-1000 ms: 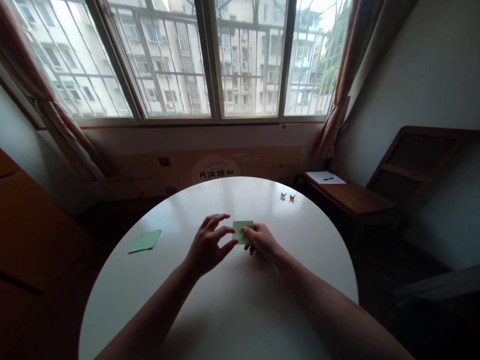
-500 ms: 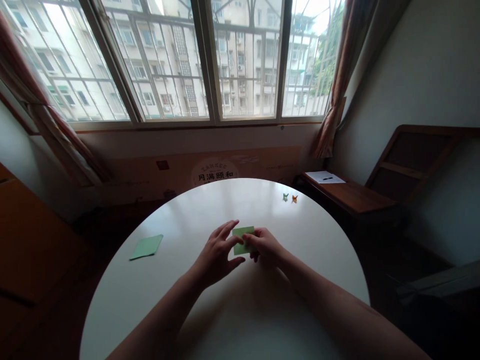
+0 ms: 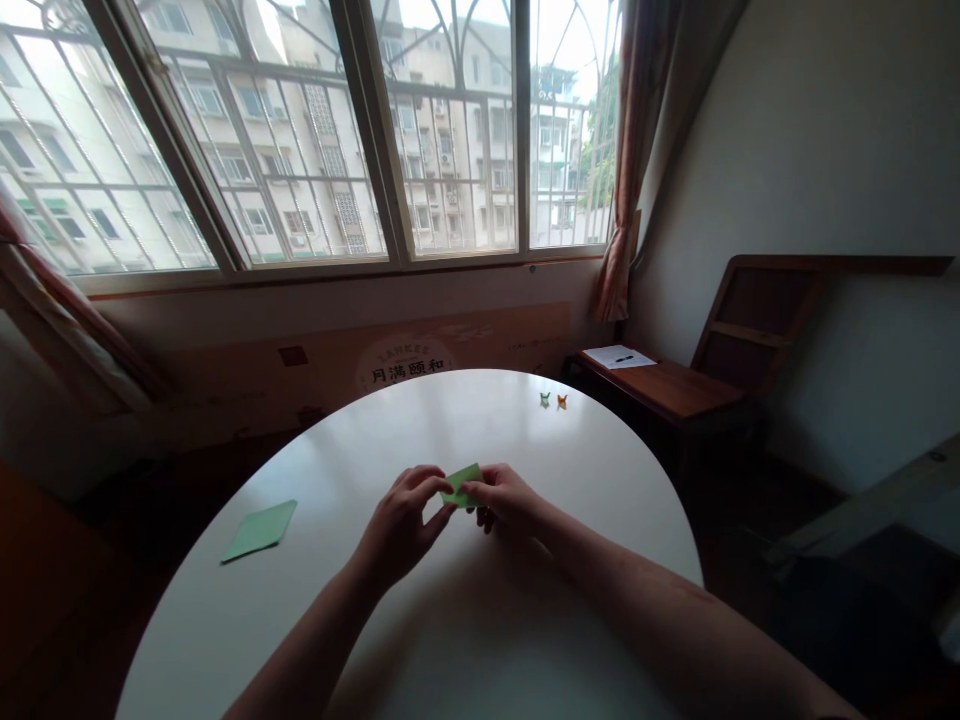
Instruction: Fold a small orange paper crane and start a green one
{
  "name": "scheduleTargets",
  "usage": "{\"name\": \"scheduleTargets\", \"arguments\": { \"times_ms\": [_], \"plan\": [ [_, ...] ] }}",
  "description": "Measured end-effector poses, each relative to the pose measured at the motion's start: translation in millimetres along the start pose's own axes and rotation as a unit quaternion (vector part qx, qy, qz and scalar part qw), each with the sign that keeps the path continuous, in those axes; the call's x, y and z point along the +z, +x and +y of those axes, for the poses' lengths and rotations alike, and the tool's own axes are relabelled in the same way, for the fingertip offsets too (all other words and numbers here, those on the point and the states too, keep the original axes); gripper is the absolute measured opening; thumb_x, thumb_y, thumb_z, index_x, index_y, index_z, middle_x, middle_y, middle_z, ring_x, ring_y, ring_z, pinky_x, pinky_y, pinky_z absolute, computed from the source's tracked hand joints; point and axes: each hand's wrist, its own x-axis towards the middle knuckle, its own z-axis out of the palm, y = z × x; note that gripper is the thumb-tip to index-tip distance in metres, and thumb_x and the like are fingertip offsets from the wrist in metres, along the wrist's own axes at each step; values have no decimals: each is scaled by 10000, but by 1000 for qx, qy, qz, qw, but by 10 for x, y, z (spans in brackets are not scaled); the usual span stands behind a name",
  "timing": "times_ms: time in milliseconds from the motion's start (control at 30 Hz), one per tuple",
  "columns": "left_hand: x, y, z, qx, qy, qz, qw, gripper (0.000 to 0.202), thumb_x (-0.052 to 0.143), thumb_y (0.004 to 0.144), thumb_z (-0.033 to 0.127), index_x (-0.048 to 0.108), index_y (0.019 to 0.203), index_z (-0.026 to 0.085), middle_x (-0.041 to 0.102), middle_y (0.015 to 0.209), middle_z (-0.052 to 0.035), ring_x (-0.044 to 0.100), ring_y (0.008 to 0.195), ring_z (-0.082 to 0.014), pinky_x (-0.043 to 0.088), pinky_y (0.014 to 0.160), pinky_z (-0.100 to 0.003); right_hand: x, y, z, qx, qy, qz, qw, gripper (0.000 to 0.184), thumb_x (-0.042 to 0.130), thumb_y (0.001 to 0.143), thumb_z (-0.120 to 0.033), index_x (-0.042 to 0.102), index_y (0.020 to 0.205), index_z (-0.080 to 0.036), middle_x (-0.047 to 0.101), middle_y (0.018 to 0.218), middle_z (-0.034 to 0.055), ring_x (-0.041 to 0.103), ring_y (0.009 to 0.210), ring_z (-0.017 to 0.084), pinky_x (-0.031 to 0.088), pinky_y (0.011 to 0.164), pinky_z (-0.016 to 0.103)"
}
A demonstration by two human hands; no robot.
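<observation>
While left hand and right hand pinch one paper, one sheet, two figures.

A round white table is lit by daylight from a wide barred window, which is flanked by reddish curtains, while a wooden side table and a wooden frame are set against the pale wall at the right, over a dark floor.
</observation>
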Motion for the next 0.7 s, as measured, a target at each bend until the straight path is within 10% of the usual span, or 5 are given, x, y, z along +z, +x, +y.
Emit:
{"name": "scheduleTargets", "arguments": {
  "times_ms": [367, 533, 700],
  "plan": [
    [-43, 17, 77, -81, -150, 42, 984, 123, 683, 818, 317, 728, 757, 220, 668, 947, -75, 663, 868, -230, 572, 811, -372, 5, -64, -81, 17, 63, 2, 998, 440, 678, 800, -580, 676, 842, -142, 627, 674, 23, 566, 497, 122, 434, 426, 220],
    [56, 21, 21, -188, -271, 93, 939, 244, 703, 793, 412, 724, 770, 170, 712, 841, -91, 694, 750, -228, 599, 705, -358, 35, -71, -82, 3, 114, 42, 993, 595, 521, 831, -749, 634, 878, -167, 643, 794, 51, 587, 590, 142, 460, 452, 234],
    [128, 9, 45, -267, -366, 115, 884, 381, 748, 740, 500, 729, 833, 131, 754, 801, -106, 723, 730, -244, 618, 740, -407, 137, -135, -141, -20, 117, 49, 992, 515, 737, 758, -604, 670, 1072, -201, 661, 996, 81, 637, 784, 195, 510, 498, 244]
  ]
}}
